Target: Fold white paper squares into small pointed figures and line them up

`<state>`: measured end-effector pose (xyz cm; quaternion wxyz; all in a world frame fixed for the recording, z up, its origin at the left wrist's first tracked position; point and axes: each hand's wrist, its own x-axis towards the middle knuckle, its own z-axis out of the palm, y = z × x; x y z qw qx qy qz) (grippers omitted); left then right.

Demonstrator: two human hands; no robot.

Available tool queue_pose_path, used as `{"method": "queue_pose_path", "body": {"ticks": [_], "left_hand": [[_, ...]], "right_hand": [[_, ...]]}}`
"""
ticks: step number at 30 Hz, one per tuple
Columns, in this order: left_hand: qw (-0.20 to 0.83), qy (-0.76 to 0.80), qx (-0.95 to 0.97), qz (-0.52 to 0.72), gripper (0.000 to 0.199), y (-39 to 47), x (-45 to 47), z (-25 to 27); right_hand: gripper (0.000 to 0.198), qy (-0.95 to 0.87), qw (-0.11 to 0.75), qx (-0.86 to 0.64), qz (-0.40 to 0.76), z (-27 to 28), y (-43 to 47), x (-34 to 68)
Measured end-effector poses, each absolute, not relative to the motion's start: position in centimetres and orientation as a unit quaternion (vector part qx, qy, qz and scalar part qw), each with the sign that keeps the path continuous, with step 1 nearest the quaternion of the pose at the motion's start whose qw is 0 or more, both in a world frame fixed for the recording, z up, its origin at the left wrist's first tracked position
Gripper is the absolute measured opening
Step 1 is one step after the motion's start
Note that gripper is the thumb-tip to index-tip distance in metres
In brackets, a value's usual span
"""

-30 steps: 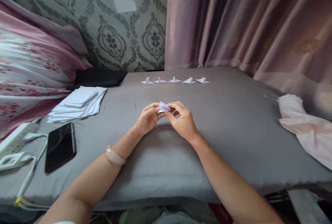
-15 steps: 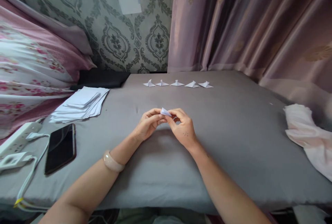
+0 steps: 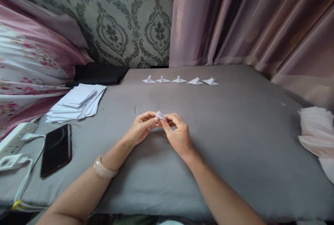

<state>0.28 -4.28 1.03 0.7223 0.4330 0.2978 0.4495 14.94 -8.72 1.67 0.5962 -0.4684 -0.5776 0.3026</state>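
Note:
Between my fingertips is a small folded piece of white paper (image 3: 161, 115), pointed at the top and held a little above the grey cloth. My left hand (image 3: 143, 126) pinches its left side, with a pale bangle on that wrist. My right hand (image 3: 177, 133) grips the right side with thumb and forefinger. Part of the paper is hidden behind the fingers. Farther back, several folded white paper birds (image 3: 179, 79) stand in a row with their wings spread.
A stack of white paper sheets (image 3: 75, 103) lies at the left, before a folded black cloth (image 3: 99, 74). Nearer are a phone (image 3: 56, 150) and a white power strip (image 3: 17, 139) with cables. At the right edge sits a pale crumpled cloth (image 3: 317, 131). Curtains (image 3: 235, 19) hang behind.
The view has tilted down slightly. Both hands keep hold of the folded paper, which has shifted a little left and turned slightly between the fingers.

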Motion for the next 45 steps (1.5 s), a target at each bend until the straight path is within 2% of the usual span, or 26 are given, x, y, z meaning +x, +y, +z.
{"method": "queue_pose_path", "body": {"ticks": [9, 19, 24, 32, 39, 45], "left_hand": [[0.701, 0.364, 0.438, 0.429, 0.014, -4.1, 0.2, 1.2], [0.657, 0.409, 0.480, 0.414, 0.022, -4.0, 0.2, 1.0], [0.658, 0.408, 0.482, 0.410, 0.025, -4.2, 0.3, 1.2], [0.658, 0.411, 0.487, 0.401, 0.025, -4.3, 0.8, 1.2], [0.654, 0.427, 0.466, 0.416, 0.028, -3.9, 0.9, 0.5], [0.670, 0.413, 0.465, 0.406, 0.037, -3.4, 0.7, 0.3]], "right_hand": [[0.014, -0.543, 0.589, -0.486, 0.349, 1.0, -8.4, 14.9], [0.025, -0.418, 0.547, -0.515, 0.512, 0.3, -8.0, 15.3], [0.031, -0.406, 0.546, -0.515, 0.522, 0.0, -7.9, 15.4], [0.030, -0.418, 0.536, -0.533, 0.504, 0.1, -7.7, 15.8], [0.029, -0.471, 0.466, -0.531, 0.528, -0.2, -7.7, 15.9], [0.031, -0.475, 0.443, -0.512, 0.563, 0.0, -7.5, 16.4]]}}
